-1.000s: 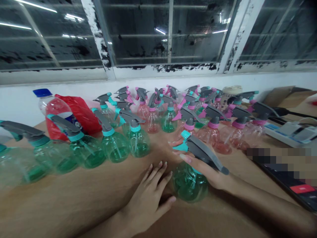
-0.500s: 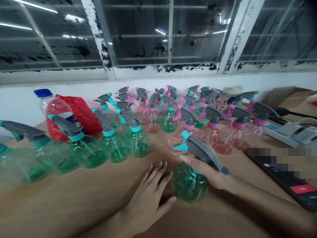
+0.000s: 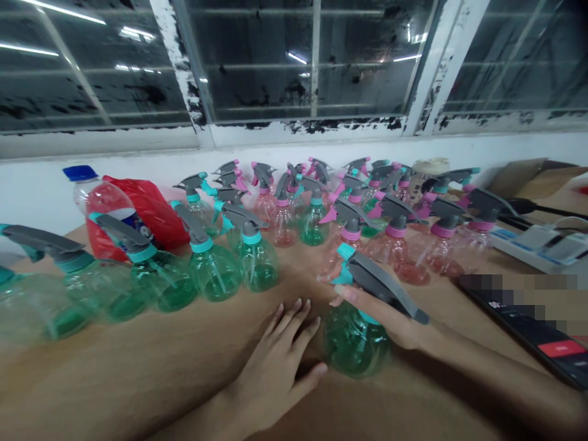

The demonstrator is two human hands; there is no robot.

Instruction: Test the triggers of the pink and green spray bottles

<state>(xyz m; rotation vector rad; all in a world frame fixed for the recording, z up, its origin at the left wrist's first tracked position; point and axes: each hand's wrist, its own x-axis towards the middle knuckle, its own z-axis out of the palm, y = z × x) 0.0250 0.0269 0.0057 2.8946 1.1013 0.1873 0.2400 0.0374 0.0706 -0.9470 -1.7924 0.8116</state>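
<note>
My right hand (image 3: 388, 315) is wrapped round the neck of a green spray bottle (image 3: 356, 346) with a grey and turquoise trigger head. Its thumb lies along the near side of the neck, and the fingertips show behind the turquoise trigger. The bottle stands on the wooden table (image 3: 174, 373), its nozzle pointing left and away. Just left of it, my left hand (image 3: 280, 361) lies palm down on the tabletop, fingers stretched out and holding nothing. Beyond that hand stands another green spray bottle (image 3: 260, 266), low on liquid.
Several green spray bottles (image 3: 214, 275) line the left side; several pink ones (image 3: 392, 248) stand behind and right. At the back left are a blue-capped drink bottle (image 3: 103, 199) and a red bag (image 3: 158, 208). A phone (image 3: 514, 321) and a power strip (image 3: 528, 248) lie at right.
The held spray bottle has shifted slightly right together with my right hand, whose fingers have drawn in closer to the trigger. My left hand stays where it was.
</note>
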